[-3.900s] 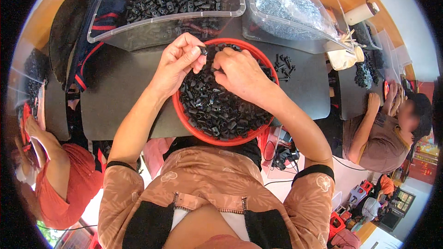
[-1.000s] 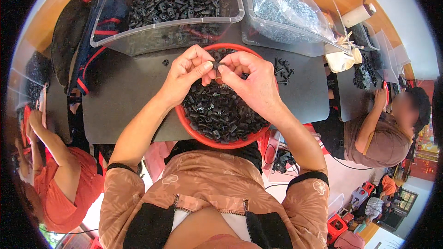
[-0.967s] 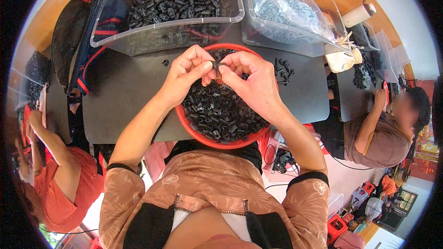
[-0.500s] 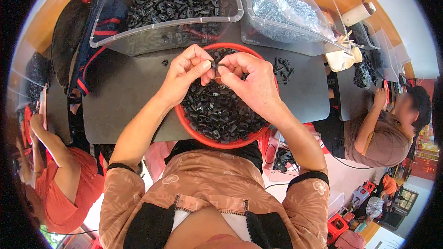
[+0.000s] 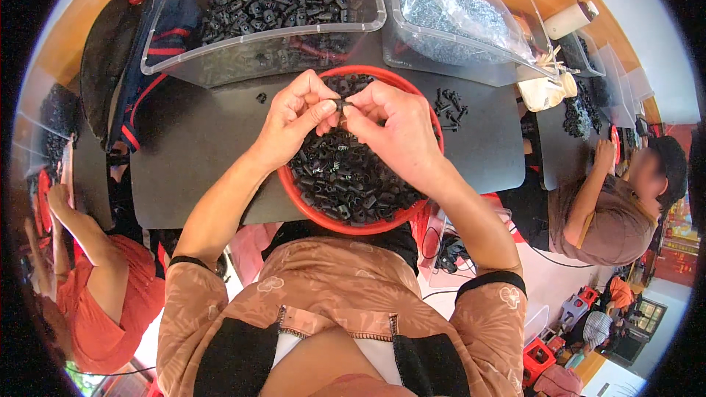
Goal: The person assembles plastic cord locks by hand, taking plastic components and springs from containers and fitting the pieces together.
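Over the far half of a red round basin (image 5: 300,202), my two hands meet fingertip to fingertip. Between them is a small black plastic part (image 5: 340,104). My left hand (image 5: 300,112) pinches it from the left with thumb and forefinger. From the right, my right hand (image 5: 393,121) closes thumb and fingers on the same part; its exact shape is mostly hidden by the fingertips. Below the hands, the basin is full of small black plastic parts (image 5: 353,184), and a few shiny coil springs show among them.
A clear bin (image 5: 265,37) of black parts stands at the far left, another (image 5: 471,66) with bagged silvery pieces at the far right. Loose black pieces (image 5: 450,109) lie right of the basin. A bag (image 5: 121,66) sits left; co-workers sit on both sides.
My fingertips have shifted slightly around the small black part, and the right fingers have drawn closer to the left ones. Both hands stay over the basin.
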Demonstrator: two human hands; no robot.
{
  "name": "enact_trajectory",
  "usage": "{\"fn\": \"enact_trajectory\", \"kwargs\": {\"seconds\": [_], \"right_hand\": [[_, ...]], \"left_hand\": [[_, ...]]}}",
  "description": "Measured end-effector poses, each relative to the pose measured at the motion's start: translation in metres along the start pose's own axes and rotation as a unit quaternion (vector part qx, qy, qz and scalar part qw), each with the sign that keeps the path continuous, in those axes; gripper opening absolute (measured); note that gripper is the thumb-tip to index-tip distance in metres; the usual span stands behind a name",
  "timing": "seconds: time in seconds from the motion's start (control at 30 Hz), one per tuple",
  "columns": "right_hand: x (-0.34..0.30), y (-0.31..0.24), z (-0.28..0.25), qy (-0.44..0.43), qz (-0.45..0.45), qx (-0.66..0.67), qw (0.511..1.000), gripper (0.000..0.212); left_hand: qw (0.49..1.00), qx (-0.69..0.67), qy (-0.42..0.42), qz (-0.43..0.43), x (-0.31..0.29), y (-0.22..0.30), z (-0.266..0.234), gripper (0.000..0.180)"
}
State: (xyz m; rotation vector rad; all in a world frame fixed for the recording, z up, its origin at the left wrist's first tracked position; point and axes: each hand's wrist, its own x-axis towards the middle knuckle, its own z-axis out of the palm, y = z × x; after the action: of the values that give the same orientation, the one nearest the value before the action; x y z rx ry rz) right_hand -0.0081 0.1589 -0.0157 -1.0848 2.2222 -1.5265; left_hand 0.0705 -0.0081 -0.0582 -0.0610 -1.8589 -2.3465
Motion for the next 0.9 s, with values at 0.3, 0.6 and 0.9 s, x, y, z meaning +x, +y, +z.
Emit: {"fn": "enact_trajectory", "kwargs": {"seconds": [0.3,0.6,0.9], "right_hand": [[0.002,-0.014,-0.01,-0.075,0.112,0.084,0.987,0.013],[0.003,-0.008,-0.01,-0.094,0.108,0.095,0.985,0.012],[0.007,0.005,-0.019,-0.153,0.128,0.292,0.936,0.006]], "left_hand": [[0.998,0.056,-0.015,0.034,-0.002,0.003,0.003,0.009],[0.995,0.084,-0.012,0.05,-0.002,-0.001,0.002,0.01],[0.998,-0.039,-0.052,-0.012,-0.005,0.0,0.003,0.012]]}}
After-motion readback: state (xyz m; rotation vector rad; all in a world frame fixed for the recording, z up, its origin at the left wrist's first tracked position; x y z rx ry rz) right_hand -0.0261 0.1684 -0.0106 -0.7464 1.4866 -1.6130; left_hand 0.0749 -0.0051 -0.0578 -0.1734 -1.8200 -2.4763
